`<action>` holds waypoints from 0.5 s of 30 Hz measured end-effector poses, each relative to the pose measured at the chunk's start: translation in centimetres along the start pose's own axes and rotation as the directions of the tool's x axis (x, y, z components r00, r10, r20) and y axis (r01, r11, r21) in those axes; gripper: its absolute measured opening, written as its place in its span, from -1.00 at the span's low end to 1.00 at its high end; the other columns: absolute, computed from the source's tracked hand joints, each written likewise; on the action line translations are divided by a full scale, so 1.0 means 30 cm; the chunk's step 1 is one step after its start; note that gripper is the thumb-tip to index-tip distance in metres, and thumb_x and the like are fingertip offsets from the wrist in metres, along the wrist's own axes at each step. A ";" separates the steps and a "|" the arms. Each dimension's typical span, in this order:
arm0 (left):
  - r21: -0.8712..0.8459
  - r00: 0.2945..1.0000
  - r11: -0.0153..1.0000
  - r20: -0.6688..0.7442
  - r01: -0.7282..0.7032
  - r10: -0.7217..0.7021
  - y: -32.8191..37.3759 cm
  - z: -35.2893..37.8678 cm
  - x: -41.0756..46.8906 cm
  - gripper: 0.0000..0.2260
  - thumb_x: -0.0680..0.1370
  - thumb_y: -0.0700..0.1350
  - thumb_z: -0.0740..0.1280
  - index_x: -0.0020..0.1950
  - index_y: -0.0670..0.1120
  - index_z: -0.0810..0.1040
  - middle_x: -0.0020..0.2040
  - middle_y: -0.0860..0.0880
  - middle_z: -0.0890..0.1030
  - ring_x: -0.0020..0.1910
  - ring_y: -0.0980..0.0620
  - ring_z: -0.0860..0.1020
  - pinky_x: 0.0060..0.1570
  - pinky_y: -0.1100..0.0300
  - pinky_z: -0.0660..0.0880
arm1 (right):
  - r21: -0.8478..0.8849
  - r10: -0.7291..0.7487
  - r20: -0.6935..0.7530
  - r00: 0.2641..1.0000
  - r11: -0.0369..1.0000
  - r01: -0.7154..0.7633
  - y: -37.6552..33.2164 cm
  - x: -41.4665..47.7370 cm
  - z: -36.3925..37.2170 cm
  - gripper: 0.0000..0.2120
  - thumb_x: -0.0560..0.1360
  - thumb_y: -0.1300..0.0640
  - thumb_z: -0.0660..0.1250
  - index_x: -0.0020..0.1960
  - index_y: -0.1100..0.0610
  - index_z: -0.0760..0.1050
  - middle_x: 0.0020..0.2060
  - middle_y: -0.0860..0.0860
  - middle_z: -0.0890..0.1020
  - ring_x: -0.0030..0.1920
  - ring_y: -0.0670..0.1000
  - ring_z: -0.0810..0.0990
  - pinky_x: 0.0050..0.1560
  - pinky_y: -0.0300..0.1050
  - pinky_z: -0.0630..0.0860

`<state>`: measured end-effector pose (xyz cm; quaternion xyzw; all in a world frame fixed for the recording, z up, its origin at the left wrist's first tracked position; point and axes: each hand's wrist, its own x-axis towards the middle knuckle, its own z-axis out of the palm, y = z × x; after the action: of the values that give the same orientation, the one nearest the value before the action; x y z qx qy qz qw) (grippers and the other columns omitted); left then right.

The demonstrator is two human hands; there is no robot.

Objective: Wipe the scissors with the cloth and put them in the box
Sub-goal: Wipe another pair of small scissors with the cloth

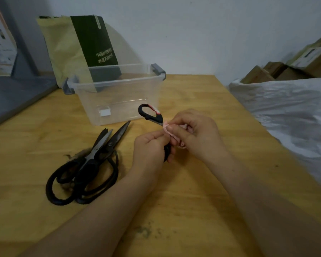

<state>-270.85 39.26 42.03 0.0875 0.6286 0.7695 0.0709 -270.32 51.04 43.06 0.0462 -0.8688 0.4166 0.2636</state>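
Over the middle of the bench (202, 182), the left hand (150, 147) has its grip clamped on one black handle of the scissors (150, 113). The right hand (193, 130) pinches the pink cloth (167, 129) around the blades. The clear box (85, 84) stands just beyond, and two more scissors (93, 160) lie to the left.

The blades of the held scissors (150, 113) are hidden inside the pink cloth (166, 129) and under the right hand (195, 132); the cloth shows only as small folds; the second handle shows only as a dark sliver under the left hand (148, 147); the two lying pairs (93, 160) overlap, their loops too tangled to tell apart; the small white thing (104, 111) in the clear box (117, 84) is too small to name; the cardboard boxes (304, 60) are cut by the right edge.
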 end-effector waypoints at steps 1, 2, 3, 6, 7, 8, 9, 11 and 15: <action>0.002 1.000 1.000 -0.007 0.006 -0.006 -0.003 -0.001 0.000 -0.74 0.55 -0.32 0.21 -0.33 -0.28 0.51 -0.46 -0.16 0.46 -0.52 0.02 0.38 -0.56 0.28 0.32 | -0.055 -0.011 -0.003 1.000 0.998 0.011 0.000 0.002 0.009 -0.95 0.46 0.14 0.41 -0.14 0.11 0.63 -0.10 -0.04 0.58 -0.11 -0.10 0.52 -0.10 -0.26 0.39; -0.004 1.000 1.000 -0.011 0.009 -0.009 -0.007 -0.001 0.002 -0.75 0.54 -0.34 0.20 -0.33 -0.28 0.51 -0.46 -0.15 0.46 -0.51 0.01 0.38 -0.56 0.28 0.32 | -0.106 -0.010 -0.001 1.000 0.994 0.010 0.000 0.005 0.016 -0.93 0.49 0.15 0.38 -0.13 0.13 0.60 -0.10 -0.05 0.56 -0.12 -0.10 0.48 -0.12 -0.26 0.34; -0.014 1.000 1.000 -0.013 0.011 -0.011 -0.009 -0.001 0.002 -0.75 0.54 -0.35 0.20 -0.33 -0.27 0.51 -0.46 -0.14 0.47 -0.50 0.01 0.39 -0.55 0.27 0.32 | -0.152 0.003 0.006 1.000 0.988 -0.002 -0.002 0.008 0.020 -0.92 0.51 0.14 0.35 -0.12 0.14 0.58 -0.09 -0.05 0.53 -0.12 -0.11 0.44 -0.13 -0.28 0.29; -0.021 1.000 1.000 -0.006 0.015 -0.015 -0.013 -0.001 0.009 -0.75 0.54 -0.35 0.21 -0.32 -0.27 0.53 -0.44 -0.12 0.48 -0.46 -0.01 0.41 -0.54 0.24 0.33 | -0.255 0.069 0.003 0.998 0.965 -0.066 0.005 0.022 0.015 -0.91 0.55 0.12 0.28 -0.11 0.08 0.51 -0.06 -0.08 0.45 -0.12 -0.15 0.36 -0.20 -0.34 0.21; -0.022 1.000 1.000 -0.004 0.015 -0.016 -0.017 0.000 0.010 -0.75 0.55 -0.35 0.21 -0.31 -0.26 0.54 -0.44 -0.12 0.49 -0.45 -0.01 0.41 -0.52 0.23 0.34 | -0.263 0.085 -0.022 0.996 0.961 -0.088 0.010 0.023 0.008 -0.92 0.55 0.11 0.28 -0.12 0.04 0.49 -0.07 -0.09 0.45 -0.13 -0.16 0.36 -0.21 -0.36 0.23; -0.022 1.000 1.000 -0.004 0.012 -0.012 -0.021 0.000 0.010 -0.75 0.55 -0.34 0.21 -0.30 -0.26 0.55 -0.43 -0.12 0.50 -0.45 -0.01 0.41 -0.50 0.21 0.34 | -0.238 0.091 -0.059 0.994 0.966 -0.103 0.013 0.022 0.002 -0.93 0.54 0.11 0.30 -0.12 0.02 0.50 -0.07 -0.09 0.48 -0.13 -0.17 0.38 -0.21 -0.41 0.27; -0.020 1.000 1.000 -0.005 0.004 -0.004 -0.023 -0.003 0.011 -0.75 0.56 -0.33 0.21 -0.29 -0.27 0.56 -0.42 -0.13 0.50 -0.44 -0.01 0.41 -0.48 0.19 0.35 | -0.175 0.090 -0.091 0.992 0.979 -0.105 0.013 0.018 -0.002 -0.95 0.52 0.11 0.34 -0.13 0.01 0.54 -0.06 -0.07 0.52 -0.11 -0.16 0.42 -0.19 -0.48 0.30; -0.022 1.000 1.000 -0.006 -0.018 0.018 -0.023 -0.007 0.014 -0.77 0.56 -0.32 0.21 -0.25 -0.31 0.56 -0.40 -0.17 0.49 -0.44 -0.03 0.41 -0.45 0.17 0.36 | -0.008 0.079 -0.066 0.995 0.997 -0.080 0.005 0.002 -0.004 -0.93 0.45 0.12 0.42 -0.17 -0.04 0.60 -0.07 -0.06 0.59 -0.06 -0.13 0.51 -0.09 -0.47 0.36; -0.029 1.000 0.999 -0.003 -0.018 0.018 -0.028 -0.009 0.015 -0.76 0.56 -0.33 0.20 -0.29 -0.31 0.54 -0.43 -0.16 0.49 -0.47 -0.02 0.40 -0.49 0.21 0.36 | -0.043 0.050 0.015 0.999 0.998 -0.049 0.008 -0.005 0.015 -0.88 0.48 0.18 0.39 -0.17 -0.03 0.54 -0.05 -0.09 0.52 -0.01 -0.10 0.51 0.12 -0.03 0.46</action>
<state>-271.36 39.25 41.19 0.0910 0.6166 0.7794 0.0643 -270.45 50.84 42.58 0.0225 -0.8805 0.4041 0.2470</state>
